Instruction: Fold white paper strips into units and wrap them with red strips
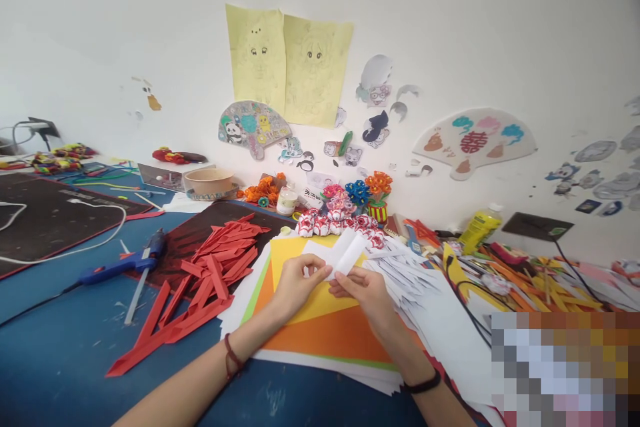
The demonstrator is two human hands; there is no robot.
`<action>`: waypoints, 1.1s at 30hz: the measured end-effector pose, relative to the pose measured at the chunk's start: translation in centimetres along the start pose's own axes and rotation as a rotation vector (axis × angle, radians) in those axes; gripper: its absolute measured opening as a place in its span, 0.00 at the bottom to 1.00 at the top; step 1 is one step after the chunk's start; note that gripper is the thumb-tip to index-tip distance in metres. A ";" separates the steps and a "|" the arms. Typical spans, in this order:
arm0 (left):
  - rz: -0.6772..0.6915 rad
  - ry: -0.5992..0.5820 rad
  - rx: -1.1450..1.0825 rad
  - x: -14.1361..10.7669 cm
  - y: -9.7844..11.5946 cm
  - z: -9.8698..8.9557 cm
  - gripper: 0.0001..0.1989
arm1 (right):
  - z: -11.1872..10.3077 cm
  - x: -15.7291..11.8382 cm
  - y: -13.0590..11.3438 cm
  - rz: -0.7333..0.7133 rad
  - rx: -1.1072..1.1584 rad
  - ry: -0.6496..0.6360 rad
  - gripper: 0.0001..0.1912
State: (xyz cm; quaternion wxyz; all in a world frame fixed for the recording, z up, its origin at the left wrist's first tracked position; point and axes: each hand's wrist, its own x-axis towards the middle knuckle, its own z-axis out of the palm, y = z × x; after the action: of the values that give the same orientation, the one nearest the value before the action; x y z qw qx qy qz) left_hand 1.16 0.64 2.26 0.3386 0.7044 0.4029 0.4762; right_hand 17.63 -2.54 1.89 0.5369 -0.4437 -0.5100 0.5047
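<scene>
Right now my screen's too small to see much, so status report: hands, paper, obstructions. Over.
Left hand, right hand: both pinching folded white paper. Paper held over yellow sheet. Red strips, glue gun off left, clear of hands.

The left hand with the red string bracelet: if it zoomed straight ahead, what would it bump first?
The left hand would first push the folded white paper it holds; beyond, perhaps the red-and-white rounded bundles, though depth is unclear.

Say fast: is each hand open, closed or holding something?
Left hand: closed, pinching a creased white rectangular paper piece.
Right hand: closed, pinching the same paper.
</scene>
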 end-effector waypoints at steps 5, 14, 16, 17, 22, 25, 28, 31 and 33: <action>0.027 0.050 0.037 -0.5 0.3 0.4 0.14 | 0.4 -0.3 -0.1 0.042 0.041 -0.003 0.22; 0.043 0.043 0.052 -0.7 0.2 0.6 0.13 | 0.4 -0.1 0.0 -0.021 -0.012 -0.012 0.20; 0.035 0.027 0.049 -0.6 0.3 0.5 0.14 | 0.3 0.0 0.1 -0.057 -0.058 -0.016 0.19; 0.031 0.015 0.047 -0.6 0.3 0.4 0.14 | 0.2 0.0 0.2 -0.073 -0.082 -0.013 0.18; 0.033 -0.100 0.035 -0.4 0.7 -0.2 0.16 | -0.2 0.0 0.3 -0.100 -0.133 -0.002 0.15; 0.062 -0.102 0.044 -0.4 1.0 -0.5 0.17 | -0.5 0.1 0.3 -0.091 -0.140 -0.052 0.13; 0.077 -0.097 0.055 -0.6 1.0 -0.4 0.16 | -0.6 0.2 0.2 -0.100 -0.149 -0.065 0.12; 0.050 -0.152 0.051 -0.8 1.1 -0.4 0.18 | -0.8 0.3 0.0 -0.121 -0.150 -0.056 0.12; 0.040 -0.244 0.014 -1.0 1.1 -0.4 0.19 | -0.9 0.4 -0.1 -0.142 -0.158 -0.060 0.12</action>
State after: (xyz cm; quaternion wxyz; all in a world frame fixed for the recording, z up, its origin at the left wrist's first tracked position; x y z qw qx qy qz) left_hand 0.86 -0.71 2.95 0.3704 0.7674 0.3479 0.3909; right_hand 18.54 -2.09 1.92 0.5192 -0.4322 -0.5940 0.4368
